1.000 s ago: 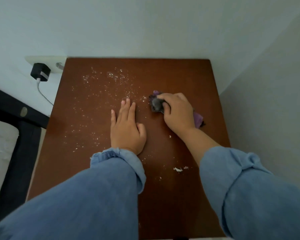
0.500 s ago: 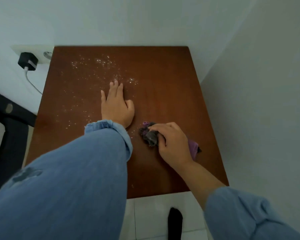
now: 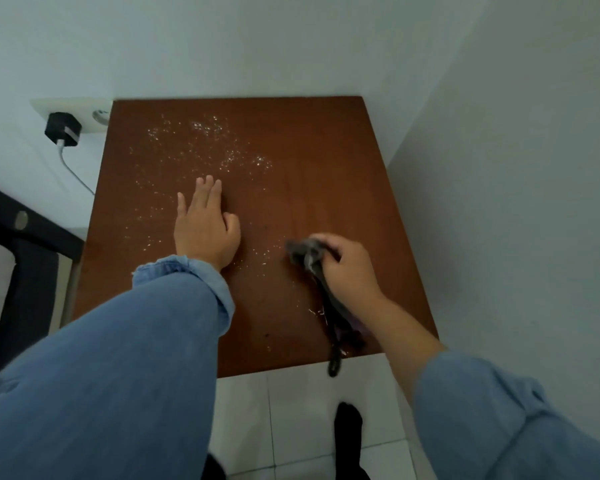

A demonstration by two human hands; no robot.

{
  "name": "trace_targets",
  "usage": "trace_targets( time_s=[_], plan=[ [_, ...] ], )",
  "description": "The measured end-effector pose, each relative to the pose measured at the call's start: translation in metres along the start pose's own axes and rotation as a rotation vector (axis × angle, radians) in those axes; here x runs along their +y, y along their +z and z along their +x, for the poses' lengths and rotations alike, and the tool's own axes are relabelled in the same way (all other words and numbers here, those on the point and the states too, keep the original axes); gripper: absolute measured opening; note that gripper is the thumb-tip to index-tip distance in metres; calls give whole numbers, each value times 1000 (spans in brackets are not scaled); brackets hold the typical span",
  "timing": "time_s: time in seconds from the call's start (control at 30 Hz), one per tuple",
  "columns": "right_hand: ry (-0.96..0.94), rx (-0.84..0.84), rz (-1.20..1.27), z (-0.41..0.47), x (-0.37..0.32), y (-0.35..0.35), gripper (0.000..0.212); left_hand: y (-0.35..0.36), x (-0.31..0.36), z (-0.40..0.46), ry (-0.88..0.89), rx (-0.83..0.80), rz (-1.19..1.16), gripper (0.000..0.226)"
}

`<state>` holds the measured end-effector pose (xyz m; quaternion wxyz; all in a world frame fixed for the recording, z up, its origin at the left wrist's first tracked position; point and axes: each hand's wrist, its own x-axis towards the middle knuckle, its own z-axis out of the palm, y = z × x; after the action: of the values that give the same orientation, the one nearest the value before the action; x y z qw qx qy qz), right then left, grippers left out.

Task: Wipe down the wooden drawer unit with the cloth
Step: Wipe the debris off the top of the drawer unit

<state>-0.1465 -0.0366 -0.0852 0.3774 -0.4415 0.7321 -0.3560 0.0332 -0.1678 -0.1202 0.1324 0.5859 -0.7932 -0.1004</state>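
The brown wooden top of the drawer unit (image 3: 309, 140) fills the middle of the view, seen from above. White crumbs (image 3: 205, 133) are scattered over its far left part, and a few lie by the front right edge. My left hand (image 3: 205, 226) rests flat on the top, fingers together, holding nothing. My right hand (image 3: 347, 268) grips a dark grey and purple cloth (image 3: 305, 254) on the right half of the top. The bunched end sticks out past my fingers; a tail trails back under my wrist and hangs over the front edge.
White walls close in behind and to the right of the unit. A black charger (image 3: 63, 128) with a white cable sits in a wall socket at the left. A dark bed frame (image 3: 21, 237) stands at the left. White floor tiles (image 3: 291, 410) and a dark sock (image 3: 349, 434) show below.
My right hand has dragged the cloth from the middle of the top toward the front right. The cloth's tail now hangs over the front edge. My left hand has stayed flat.
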Motion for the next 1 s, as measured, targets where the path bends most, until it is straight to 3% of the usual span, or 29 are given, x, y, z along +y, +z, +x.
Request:
trace_targets(
  time_s=[0.1,0.2,0.47,0.73,1.0],
  plan=[
    [43,78,216,43,-24,-12,35,-6,-17,5,-25,-6,12,59],
    [37,196,265,83,-26,-14,30,-4,-32,1,-1,-29,-3,64],
    [-37,440,34,196,-43,20,28,3,-36,1,-14,16,-76,66],
    [-234,279,-211,300,-89,59,28,0,-37,4,-55,-33,-93,69],
    [-333,82,-440,313,-85,64,36,0,-43,9,-51,-27,-92,69]
  ],
)
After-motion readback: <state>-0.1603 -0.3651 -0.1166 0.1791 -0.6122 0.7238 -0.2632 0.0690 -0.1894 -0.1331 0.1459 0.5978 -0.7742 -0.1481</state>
